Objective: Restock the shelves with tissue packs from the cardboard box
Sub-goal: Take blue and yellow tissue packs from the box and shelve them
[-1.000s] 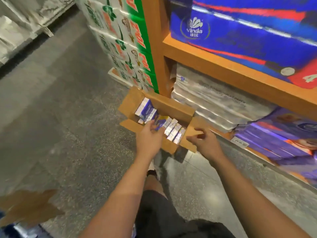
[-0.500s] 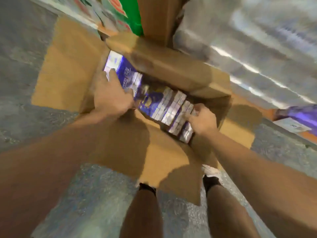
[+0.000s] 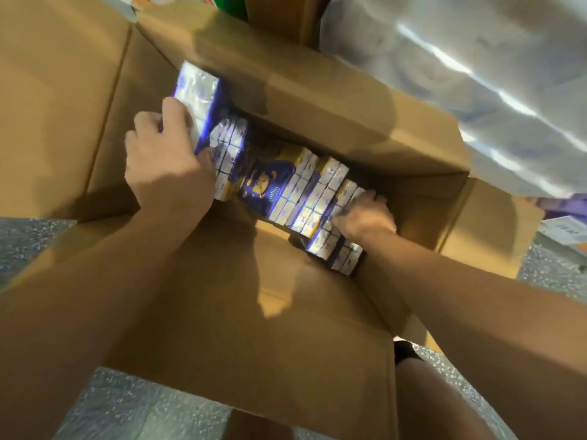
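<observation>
The open cardboard box sits on the floor right below me, its flaps spread wide. Inside lie several blue and white tissue packs in clear wrap, one showing a cartoon bear. My left hand is at the left end of the row, fingers wrapped over an upright tissue pack. My right hand reaches into the right end of the box, fingers curled around the packs there. The box bottom is hidden by the packs.
Large plastic-wrapped paper rolls fill the low shelf just beyond the box at the upper right. A green stacked carton shows at the top edge. My bare legs stand behind the near flap on grey speckled floor.
The view has dropped much closer to the box. Both hands have gone from above the box down into it, the left to the left end, the right to the right end.
</observation>
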### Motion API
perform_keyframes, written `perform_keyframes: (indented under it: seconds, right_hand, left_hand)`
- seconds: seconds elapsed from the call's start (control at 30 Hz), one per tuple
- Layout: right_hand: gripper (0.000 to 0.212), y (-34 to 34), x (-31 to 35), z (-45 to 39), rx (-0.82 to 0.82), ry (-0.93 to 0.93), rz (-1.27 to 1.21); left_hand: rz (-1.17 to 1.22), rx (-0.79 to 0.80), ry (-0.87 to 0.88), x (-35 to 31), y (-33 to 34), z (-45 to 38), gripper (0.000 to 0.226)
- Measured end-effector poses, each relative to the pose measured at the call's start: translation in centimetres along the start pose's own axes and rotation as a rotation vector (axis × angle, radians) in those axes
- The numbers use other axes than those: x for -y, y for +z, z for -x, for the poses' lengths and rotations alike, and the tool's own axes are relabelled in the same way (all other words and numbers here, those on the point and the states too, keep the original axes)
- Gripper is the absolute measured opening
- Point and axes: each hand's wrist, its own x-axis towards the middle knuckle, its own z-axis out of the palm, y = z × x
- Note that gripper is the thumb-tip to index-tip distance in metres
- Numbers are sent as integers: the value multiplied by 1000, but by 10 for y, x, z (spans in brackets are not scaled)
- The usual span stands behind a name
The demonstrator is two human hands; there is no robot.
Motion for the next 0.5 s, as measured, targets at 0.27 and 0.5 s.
perform_keyframes:
  seconds: [0.27,0.5]
  right_hand:
    - [52,9,-2,22,-209,-60,266]
    - [48,24,-9,33,-131,-19,-59]
  left_hand:
    - [185,113,120,-19,-9,46,63]
    - [283,323,-83,-25,13,78,69]
